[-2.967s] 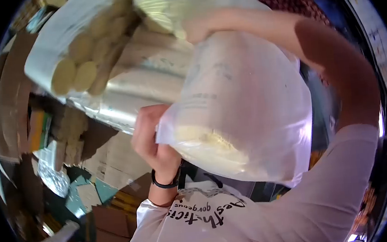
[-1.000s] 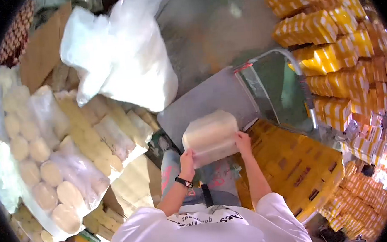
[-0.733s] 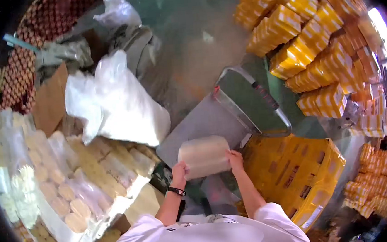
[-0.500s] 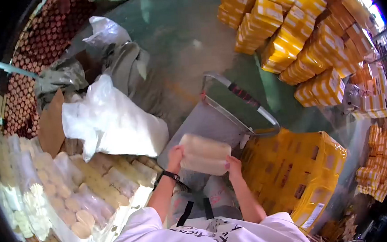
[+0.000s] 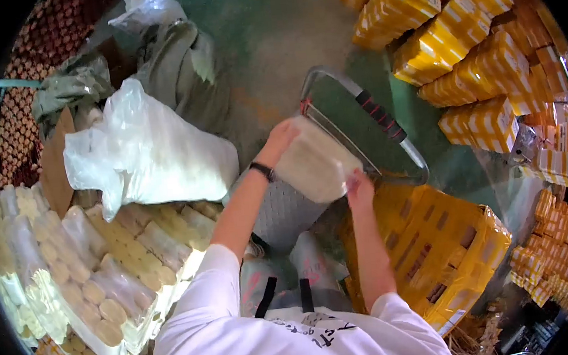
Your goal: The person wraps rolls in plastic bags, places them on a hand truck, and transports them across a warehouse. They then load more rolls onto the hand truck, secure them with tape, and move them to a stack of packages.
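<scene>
A pale, rectangular plastic-wrapped pack (image 5: 317, 163) is held in front of me above a flatbed trolley; what is inside it cannot be made out. My left hand (image 5: 284, 139) grips its upper left end, with a dark band on the wrist. At the lower right end, my right hand (image 5: 361, 188) is closed on the pack's edge. Beneath lies the trolley's grey deck (image 5: 277, 211), partly hidden by the pack and my arms. Its metal handle (image 5: 380, 113), with a dark foam sleeve, rises just beyond the pack.
A large yellow-taped carton (image 5: 429, 246) stands close on my right. To the left are a bulging white sack (image 5: 162, 150) and stacked clear-wrapped packs of pale round pieces (image 5: 99, 285). Rows of yellow-taped boxes (image 5: 459, 23) fill the far right. Green floor (image 5: 261, 52) lies ahead.
Both hands have carried the pack forward and up, away from my body towards the trolley's handle. The pack is now tilted more steeply down to the right. My view has shifted slightly.
</scene>
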